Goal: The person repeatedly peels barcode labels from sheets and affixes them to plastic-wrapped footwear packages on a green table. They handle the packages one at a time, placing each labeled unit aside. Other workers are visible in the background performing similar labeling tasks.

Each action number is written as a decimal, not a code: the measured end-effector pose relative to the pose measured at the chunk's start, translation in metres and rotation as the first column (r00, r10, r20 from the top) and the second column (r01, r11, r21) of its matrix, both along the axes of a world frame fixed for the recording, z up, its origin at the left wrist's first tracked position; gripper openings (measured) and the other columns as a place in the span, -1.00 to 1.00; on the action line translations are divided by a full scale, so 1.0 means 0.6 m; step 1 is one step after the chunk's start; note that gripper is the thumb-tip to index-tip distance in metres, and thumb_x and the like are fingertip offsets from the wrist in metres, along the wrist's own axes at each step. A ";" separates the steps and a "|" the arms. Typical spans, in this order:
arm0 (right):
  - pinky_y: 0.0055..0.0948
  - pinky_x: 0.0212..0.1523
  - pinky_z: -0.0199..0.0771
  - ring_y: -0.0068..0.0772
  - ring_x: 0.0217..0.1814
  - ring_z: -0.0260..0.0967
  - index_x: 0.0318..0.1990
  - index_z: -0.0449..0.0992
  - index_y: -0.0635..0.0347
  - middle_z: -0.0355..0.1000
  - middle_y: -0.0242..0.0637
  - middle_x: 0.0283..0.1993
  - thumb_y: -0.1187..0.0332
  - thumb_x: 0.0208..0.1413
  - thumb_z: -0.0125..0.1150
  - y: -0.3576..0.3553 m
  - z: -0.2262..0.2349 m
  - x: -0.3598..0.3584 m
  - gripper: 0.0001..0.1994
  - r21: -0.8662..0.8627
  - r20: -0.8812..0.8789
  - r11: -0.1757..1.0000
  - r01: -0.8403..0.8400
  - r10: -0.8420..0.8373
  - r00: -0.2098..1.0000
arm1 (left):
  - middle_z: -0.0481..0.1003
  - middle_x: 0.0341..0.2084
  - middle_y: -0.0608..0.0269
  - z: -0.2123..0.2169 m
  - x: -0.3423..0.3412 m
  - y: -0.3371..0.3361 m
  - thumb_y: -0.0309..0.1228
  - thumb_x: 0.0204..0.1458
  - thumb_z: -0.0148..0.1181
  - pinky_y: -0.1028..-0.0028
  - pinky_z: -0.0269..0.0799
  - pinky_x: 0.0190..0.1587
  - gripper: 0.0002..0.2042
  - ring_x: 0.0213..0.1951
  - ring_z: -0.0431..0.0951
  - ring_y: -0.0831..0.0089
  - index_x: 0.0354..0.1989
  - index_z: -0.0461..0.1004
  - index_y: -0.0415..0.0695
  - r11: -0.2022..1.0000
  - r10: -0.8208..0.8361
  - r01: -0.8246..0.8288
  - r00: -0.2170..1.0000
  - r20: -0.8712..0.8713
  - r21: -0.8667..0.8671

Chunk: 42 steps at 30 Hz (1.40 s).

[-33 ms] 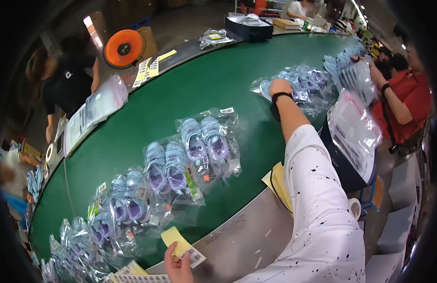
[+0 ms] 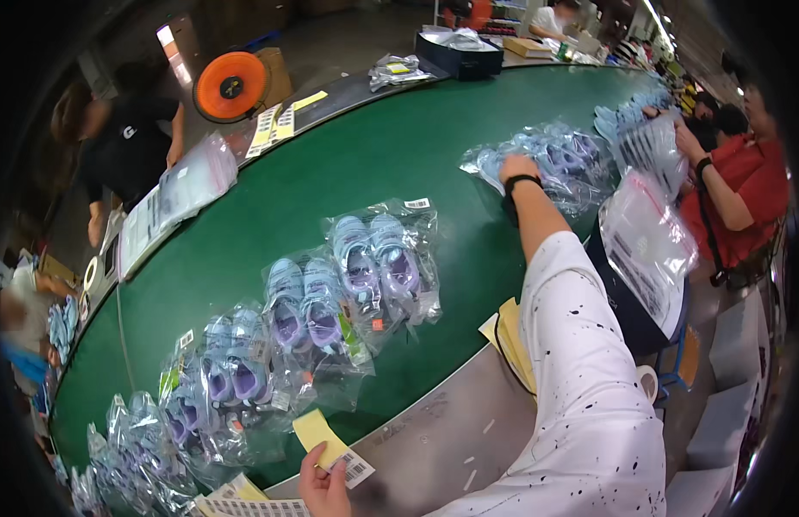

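- Our right hand [image 2: 518,166] reaches across the green belt [image 2: 348,172], fingers resting on a bagged pair of shoes [image 2: 559,164] at the far edge.
- Our left hand [image 2: 324,489] pinches a yellow label sheet [image 2: 323,438] at the belt's near edge.

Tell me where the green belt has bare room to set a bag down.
Bare belt lies between the flat bag stack at the far edge and the bagged shoes. Crowded: the near row of bagged shoes and the pile under the right hand. Left hand holds a label.

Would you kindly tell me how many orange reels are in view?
1: a round orange reel with a dark hub stands beyond the far edge of the green conveyor belt, beside a cardboard box. Others may be hidden.
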State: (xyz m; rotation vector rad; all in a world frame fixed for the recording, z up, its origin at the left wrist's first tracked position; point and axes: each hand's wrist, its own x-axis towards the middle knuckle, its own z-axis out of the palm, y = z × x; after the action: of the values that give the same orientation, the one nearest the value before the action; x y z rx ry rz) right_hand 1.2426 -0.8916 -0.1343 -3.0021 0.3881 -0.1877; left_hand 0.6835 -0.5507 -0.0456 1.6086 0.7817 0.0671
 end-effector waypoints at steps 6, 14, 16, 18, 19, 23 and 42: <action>-0.08 0.04 0.44 -0.07 0.08 0.46 -0.10 0.56 0.18 0.50 -0.03 0.00 0.43 0.05 0.06 0.032 -0.040 -0.073 -0.73 -0.102 -0.156 0.975 -0.197 0.180 0.971 | 0.53 -0.46 0.33 -0.028 -0.029 0.004 -0.64 0.04 0.15 0.72 0.30 -0.39 -0.70 -0.44 0.46 0.72 -0.02 0.43 -0.31 0.994 0.046 -0.056 0.994 0.098 0.097; -0.13 -0.28 0.41 0.04 -0.32 0.45 -0.29 0.51 0.32 0.46 0.07 -0.39 0.45 -0.01 0.10 0.280 0.137 -0.260 -0.84 0.377 0.114 0.217 -0.901 0.954 0.278 | 0.51 -0.49 0.36 -0.015 -0.004 -0.012 -0.61 0.07 0.13 0.72 0.27 -0.40 -0.78 -0.47 0.44 0.74 -0.09 0.46 -0.30 0.988 0.135 -0.147 0.973 0.185 0.054; -0.23 -0.32 0.41 -0.03 -0.37 0.44 -0.29 0.49 0.33 0.46 0.02 -0.42 0.35 0.10 0.09 0.352 0.191 -0.383 -0.81 0.447 0.310 -0.073 -0.891 0.947 0.078 | 0.49 -0.49 0.38 0.003 0.000 -0.011 -0.61 0.08 0.13 0.72 0.25 -0.40 -0.79 -0.47 0.41 0.74 -0.09 0.46 -0.29 0.979 0.164 -0.185 0.963 0.214 0.084; -0.23 -0.27 0.43 -0.05 -0.31 0.44 -0.30 0.50 0.31 0.45 -0.06 -0.38 0.31 0.11 0.10 0.373 0.220 -0.505 -0.79 0.585 0.432 -0.304 -0.752 0.901 -0.028 | 0.47 -0.49 0.41 0.024 0.015 -0.017 -0.59 0.09 0.13 0.72 0.23 -0.41 -0.79 -0.47 0.38 0.75 -0.09 0.47 -0.29 0.975 0.159 -0.191 0.956 0.245 0.113; -0.25 -0.28 0.43 -0.08 -0.29 0.44 -0.30 0.51 0.29 0.44 -0.08 -0.36 0.31 0.11 0.10 0.381 0.215 -0.557 -0.80 0.550 0.440 -0.331 -0.767 0.895 -0.071 | 0.54 -0.29 0.18 0.026 0.013 -0.010 -0.60 0.11 0.10 0.72 0.30 -0.39 -0.81 -0.36 0.47 0.71 -0.11 0.46 -0.33 0.976 0.144 -0.183 0.949 0.280 0.120; -0.21 -0.29 0.43 -0.08 -0.32 0.41 -0.42 0.49 0.28 0.43 -0.12 -0.35 0.34 0.07 0.13 0.405 0.187 -0.668 -0.83 0.461 0.591 -0.380 -0.802 0.806 -0.042 | 0.42 -0.46 0.49 0.048 0.015 -0.012 -0.56 0.13 0.11 0.72 0.05 -0.49 -0.83 -0.49 0.24 0.80 -0.12 0.49 -0.29 0.926 0.248 -0.337 0.884 0.397 0.171; -0.29 -0.36 0.33 -0.15 -0.37 0.33 -0.41 0.42 0.29 0.33 -0.22 -0.43 0.59 -0.14 0.24 0.359 0.170 -0.704 -0.87 0.312 0.705 -0.278 -0.909 0.709 0.025 | 0.51 -0.18 0.17 0.041 0.004 -0.033 -0.66 0.10 0.07 0.67 0.42 -0.23 -0.57 -0.20 0.53 0.61 0.18 0.27 -0.30 0.994 0.084 -0.046 0.903 0.420 -0.099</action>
State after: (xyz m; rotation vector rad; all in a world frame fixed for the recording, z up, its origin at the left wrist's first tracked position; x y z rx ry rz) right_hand 0.8202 -0.6761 -0.0325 -1.5512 -1.4200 -0.1645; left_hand 0.6860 -0.5704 -0.0211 1.4151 0.4893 0.4141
